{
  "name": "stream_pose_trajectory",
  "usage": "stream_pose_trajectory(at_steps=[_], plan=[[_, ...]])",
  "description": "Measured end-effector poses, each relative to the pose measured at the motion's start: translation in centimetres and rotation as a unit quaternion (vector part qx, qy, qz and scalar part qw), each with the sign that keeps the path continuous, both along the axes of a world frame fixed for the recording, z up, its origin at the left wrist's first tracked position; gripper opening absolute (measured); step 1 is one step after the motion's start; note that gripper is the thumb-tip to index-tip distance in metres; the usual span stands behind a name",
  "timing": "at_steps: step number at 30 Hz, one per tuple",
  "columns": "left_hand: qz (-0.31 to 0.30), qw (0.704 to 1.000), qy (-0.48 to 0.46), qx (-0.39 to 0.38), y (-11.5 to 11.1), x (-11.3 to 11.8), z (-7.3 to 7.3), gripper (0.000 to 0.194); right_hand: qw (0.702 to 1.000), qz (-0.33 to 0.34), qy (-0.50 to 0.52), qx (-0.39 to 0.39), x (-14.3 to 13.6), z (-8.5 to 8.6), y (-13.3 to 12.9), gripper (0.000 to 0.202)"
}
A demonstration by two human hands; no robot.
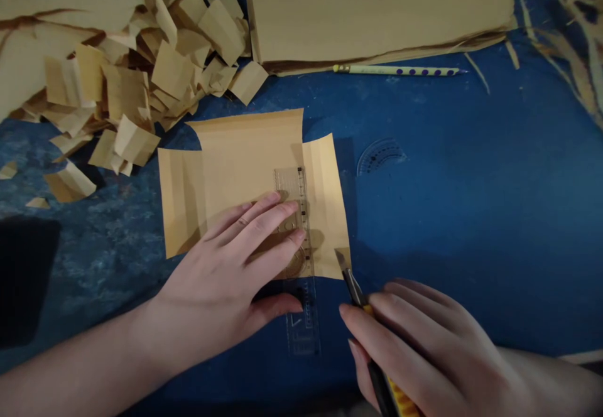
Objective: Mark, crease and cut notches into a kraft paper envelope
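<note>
A tan piece of paper [240,147] with notched corners and creased side flaps lies on the blue table. Across it, near its right fold, rests a clear plastic ruler [301,335], whose lower end reaches past the paper's near edge. My left hand [235,260] presses flat on the ruler and paper, fingers stretched out and thumb apart. In my right hand [414,341] is a yellow and black utility knife [355,291], gripped by its handle. Its blade tip hovers at the paper's lower right corner; whether it touches I cannot tell.
Many small cut paper pieces [127,90] are heaped at the upper left. A stack of tan paper [377,15] lies at the back, with a pale dotted pen [400,71] before it. A clear protractor [380,155] sits right of the paper. Thin paper strips [565,53] lie far right.
</note>
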State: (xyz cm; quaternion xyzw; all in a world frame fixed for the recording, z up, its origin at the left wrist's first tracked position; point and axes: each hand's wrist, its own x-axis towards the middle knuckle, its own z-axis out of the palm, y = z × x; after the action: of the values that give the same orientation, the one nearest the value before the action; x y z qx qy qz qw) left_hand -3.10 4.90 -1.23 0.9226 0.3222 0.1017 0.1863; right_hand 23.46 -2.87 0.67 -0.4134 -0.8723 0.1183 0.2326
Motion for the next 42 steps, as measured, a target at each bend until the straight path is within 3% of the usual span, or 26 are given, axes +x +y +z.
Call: stream_pose_trajectory(at_steps=[13,19,25,33,42], plan=[[-0.012,0.999,0.041,0.031,0.3,0.4,0.2,0.061,0.999,0.039,-0.002,-0.010,0.1,0.5,0.5,0.023],[-0.008,0.998,0.058,0.032,1.0,0.8,0.6,0.095,1.000,0.025,-0.004,-0.016,0.1,0.6,0.3,0.023],[0.001,0.997,0.068,0.024,1.8,0.8,0.4,0.087,0.999,0.051,-0.010,-0.006,0.3,0.6,0.4,0.024],[-0.027,0.998,0.051,0.020,2.6,0.7,-0.3,0.105,0.999,0.043,-0.006,-0.011,0.3,0.6,0.3,0.025],[-0.014,0.999,0.029,0.010,2.5,0.6,-0.4,0.099,0.999,0.035,-0.010,-0.007,0.3,0.5,0.3,0.023]])
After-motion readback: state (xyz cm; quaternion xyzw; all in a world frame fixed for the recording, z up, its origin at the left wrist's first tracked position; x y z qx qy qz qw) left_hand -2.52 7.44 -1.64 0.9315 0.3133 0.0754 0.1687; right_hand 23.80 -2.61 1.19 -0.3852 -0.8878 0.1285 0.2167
